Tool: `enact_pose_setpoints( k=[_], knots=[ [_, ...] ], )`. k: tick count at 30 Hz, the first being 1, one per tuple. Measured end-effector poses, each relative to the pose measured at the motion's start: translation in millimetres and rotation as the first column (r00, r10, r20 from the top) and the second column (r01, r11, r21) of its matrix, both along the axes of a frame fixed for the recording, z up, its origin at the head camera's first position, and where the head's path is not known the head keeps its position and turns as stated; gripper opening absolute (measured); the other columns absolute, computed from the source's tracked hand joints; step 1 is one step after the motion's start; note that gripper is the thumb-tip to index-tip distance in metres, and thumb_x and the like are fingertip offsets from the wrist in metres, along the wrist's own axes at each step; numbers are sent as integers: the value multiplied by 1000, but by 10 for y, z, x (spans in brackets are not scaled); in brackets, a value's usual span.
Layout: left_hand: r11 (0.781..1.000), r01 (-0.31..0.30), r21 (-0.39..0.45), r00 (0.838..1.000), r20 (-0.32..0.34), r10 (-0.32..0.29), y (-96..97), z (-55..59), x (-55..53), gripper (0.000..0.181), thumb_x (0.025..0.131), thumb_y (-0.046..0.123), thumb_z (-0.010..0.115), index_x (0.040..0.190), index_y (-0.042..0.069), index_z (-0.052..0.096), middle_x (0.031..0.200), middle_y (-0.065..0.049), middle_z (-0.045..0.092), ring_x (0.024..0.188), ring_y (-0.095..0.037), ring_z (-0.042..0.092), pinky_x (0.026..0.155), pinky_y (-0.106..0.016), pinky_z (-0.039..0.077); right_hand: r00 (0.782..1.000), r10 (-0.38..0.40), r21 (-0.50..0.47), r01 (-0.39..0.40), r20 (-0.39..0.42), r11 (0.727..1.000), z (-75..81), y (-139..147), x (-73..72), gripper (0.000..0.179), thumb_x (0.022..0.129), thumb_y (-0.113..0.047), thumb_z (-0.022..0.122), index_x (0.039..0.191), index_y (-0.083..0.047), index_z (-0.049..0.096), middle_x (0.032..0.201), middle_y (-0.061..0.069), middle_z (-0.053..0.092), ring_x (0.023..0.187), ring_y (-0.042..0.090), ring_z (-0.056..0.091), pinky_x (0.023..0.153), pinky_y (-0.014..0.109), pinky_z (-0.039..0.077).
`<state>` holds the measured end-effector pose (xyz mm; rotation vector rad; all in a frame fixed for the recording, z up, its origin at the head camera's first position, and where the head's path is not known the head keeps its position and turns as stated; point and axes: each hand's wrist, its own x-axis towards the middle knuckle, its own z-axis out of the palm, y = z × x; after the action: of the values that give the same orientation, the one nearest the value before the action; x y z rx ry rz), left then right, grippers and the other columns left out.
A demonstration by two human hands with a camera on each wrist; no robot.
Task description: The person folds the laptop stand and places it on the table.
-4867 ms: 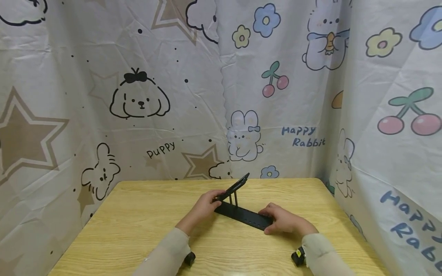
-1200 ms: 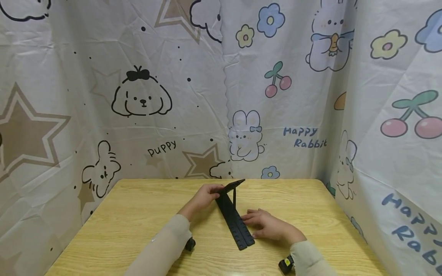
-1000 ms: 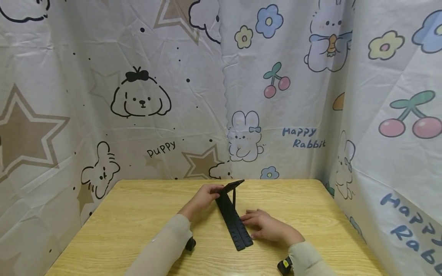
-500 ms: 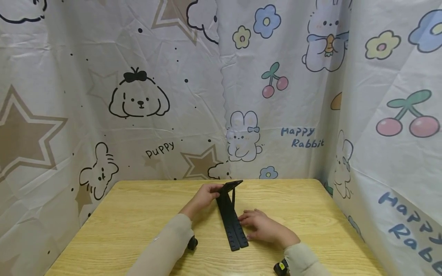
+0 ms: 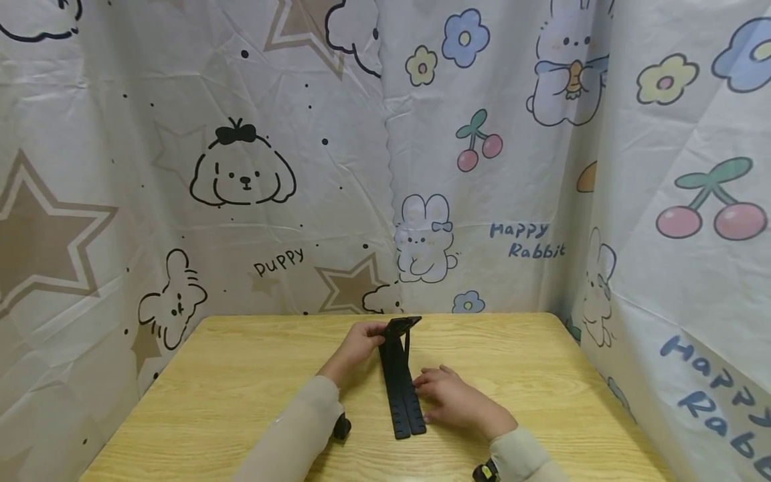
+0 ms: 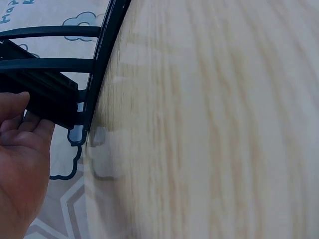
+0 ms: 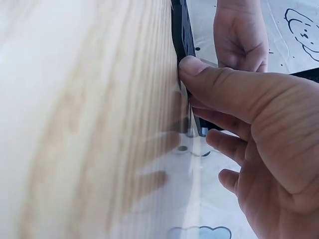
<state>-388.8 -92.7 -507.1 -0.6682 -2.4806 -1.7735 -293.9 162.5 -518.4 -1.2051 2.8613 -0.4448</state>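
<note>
A black folding stand (image 5: 396, 385) with a long notched base lies on the table, its near end toward me. At its far end a panel tilts up on thin struts. My left hand (image 5: 358, 347) holds that hinged far end. In the left wrist view, the thumb and fingers of this left hand (image 6: 25, 164) pinch the edge of the stand's panel (image 6: 52, 94), beside two struts. My right hand (image 5: 456, 402) touches the base's right edge. The right wrist view has the thumb of that right hand (image 7: 269, 119) against the stand's edge (image 7: 182, 32), other fingers loosely bent.
The wood-grain table (image 5: 259, 375) extends around the stand on all sides. A printed curtain (image 5: 337, 174) hangs behind and along both sides. Small black cameras (image 5: 341, 426) sit at both sleeve cuffs.
The stand has turned clockwise from lying crosswise to nearly straight away from me, its near end swinging left. My right hand has followed leftward along its edge; my left hand keeps the far end.
</note>
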Motion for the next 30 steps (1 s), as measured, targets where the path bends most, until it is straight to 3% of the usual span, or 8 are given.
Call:
enact_pose_setpoints(
  k=[3,6,14,21,27,30],
  knots=[
    [1000,-9,-1,1000,9,9,13,-5,-9,25,93,-12,60,116,-10,71,110,-22,74,101,-21,68,90,-35,57,1000,-3,-12,3,-14,1000,10,-33,23,45,84,-27,84,122,-5,73,135,8,64,138,35,50,119,64,28],
    [1000,-22,6,1000,21,22,23,-96,-85,26,93,-11,61,115,-6,73,109,-18,75,98,-15,66,90,-34,56,1000,-9,-15,9,-23,1000,23,-61,39,45,84,-28,85,120,-4,74,133,9,65,137,35,51,119,63,29],
    [998,-43,41,998,53,41,50,-113,-91,27,92,-11,60,116,-5,72,110,-18,74,99,-18,66,93,-38,56,1000,-24,-16,23,-7,1000,55,-99,74,43,84,-27,85,118,-3,74,132,7,65,135,33,53,118,62,30],
    [992,-42,-115,997,-66,34,103,-96,-97,29,90,-18,56,108,-4,73,105,-16,74,95,-19,62,87,-35,56,999,-43,-22,44,33,999,47,-71,66,42,84,-27,84,119,-5,75,134,3,64,128,26,56,116,50,38],
    [983,-102,-155,991,-100,87,133,-52,-47,39,87,-18,57,119,-1,70,123,-19,71,124,-37,62,108,-53,47,999,-25,-25,26,31,999,50,-63,16,35,88,-27,82,117,-8,76,132,1,65,125,23,58,112,44,43],
    [980,-126,-157,989,-102,111,131,-32,-28,42,88,-15,59,128,-1,66,130,-21,68,131,-39,58,113,-54,43,997,-27,-57,31,74,998,75,-52,-26,34,91,-26,79,120,-9,75,134,2,64,127,24,57,112,44,44]
  ],
)
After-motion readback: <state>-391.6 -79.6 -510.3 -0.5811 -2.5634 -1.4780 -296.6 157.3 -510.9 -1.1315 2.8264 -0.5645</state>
